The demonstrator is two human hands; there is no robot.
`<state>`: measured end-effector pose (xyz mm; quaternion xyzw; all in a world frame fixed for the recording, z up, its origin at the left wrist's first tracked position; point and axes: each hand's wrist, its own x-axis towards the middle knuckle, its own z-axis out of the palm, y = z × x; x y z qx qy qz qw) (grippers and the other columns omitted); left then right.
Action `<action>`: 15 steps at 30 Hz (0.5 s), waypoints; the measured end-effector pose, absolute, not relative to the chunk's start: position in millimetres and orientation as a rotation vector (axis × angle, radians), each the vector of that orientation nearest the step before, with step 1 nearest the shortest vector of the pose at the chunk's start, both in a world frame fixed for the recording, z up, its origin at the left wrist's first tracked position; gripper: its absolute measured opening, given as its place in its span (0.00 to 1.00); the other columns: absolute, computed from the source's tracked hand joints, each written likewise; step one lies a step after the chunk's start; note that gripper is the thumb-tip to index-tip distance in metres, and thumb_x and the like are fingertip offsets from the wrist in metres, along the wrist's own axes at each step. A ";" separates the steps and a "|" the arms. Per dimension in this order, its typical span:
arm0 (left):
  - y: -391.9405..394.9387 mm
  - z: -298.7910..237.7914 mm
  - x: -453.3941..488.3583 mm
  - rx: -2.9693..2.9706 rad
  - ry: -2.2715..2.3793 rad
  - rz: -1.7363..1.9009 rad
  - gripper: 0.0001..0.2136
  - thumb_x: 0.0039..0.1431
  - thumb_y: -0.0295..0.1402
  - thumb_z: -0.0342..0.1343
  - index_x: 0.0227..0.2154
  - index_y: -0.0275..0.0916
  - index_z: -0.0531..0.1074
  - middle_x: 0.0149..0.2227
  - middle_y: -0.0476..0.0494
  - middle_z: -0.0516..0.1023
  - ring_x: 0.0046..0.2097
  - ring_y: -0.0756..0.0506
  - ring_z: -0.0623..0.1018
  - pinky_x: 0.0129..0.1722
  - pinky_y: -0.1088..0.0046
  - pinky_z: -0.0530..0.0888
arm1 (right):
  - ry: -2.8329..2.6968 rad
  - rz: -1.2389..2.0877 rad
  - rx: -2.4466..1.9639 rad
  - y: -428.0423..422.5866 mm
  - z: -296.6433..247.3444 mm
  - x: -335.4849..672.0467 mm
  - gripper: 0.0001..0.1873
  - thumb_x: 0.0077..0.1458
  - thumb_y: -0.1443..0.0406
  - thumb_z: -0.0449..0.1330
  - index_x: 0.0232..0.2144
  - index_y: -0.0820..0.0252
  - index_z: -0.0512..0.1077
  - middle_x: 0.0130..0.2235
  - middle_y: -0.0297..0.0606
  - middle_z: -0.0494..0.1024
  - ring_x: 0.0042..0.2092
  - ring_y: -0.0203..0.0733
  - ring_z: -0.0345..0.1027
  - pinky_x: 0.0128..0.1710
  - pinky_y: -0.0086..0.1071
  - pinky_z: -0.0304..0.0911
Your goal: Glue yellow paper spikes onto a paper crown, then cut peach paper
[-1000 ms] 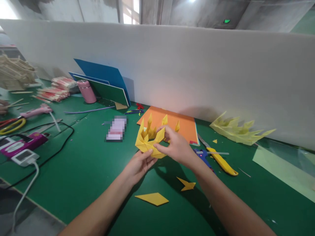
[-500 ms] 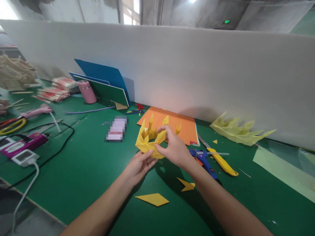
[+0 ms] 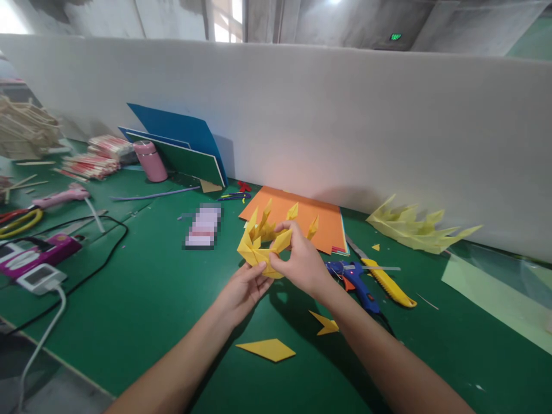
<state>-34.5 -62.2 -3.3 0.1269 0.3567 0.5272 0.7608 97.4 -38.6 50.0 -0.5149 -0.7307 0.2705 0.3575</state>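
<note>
Above the green table I hold a folded yellow paper crown [image 3: 251,251], a ring with several upright points. My left hand [image 3: 245,290] supports its lower near side, thumb pressed against the paper and fingers underneath. On the right of the ring, my right hand [image 3: 301,253] pinches a folded point between thumb and fingers; part of the crown is hidden behind this hand. Below them on the table lie a flat yellow diamond-shaped paper piece [image 3: 269,349] and a smaller forked yellow piece [image 3: 325,323], close to my right forearm.
Orange paper sheets [image 3: 330,230] lie behind the crown. A blue glue gun [image 3: 360,284] and a yellow utility knife [image 3: 390,284] are on the right, with a pale yellow paper crown [image 3: 414,227] farther back. A purple power strip [image 3: 47,253] and cables lie left.
Both hands keep their hold on the yellow crown and barely move. The view has shifted slightly; nothing has been picked up or let go.
</note>
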 end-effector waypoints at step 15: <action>-62.2 -2.0 -32.6 0.247 0.774 1.181 0.06 0.54 0.20 0.57 0.32 0.35 0.74 0.32 0.46 0.80 0.31 0.52 0.77 0.35 0.78 0.73 | -1.913 0.563 -1.307 -43.2 50.0 96.3 0.15 0.42 0.64 0.54 0.36 0.54 0.57 0.31 0.33 0.70 0.32 0.41 0.65 0.33 0.34 0.58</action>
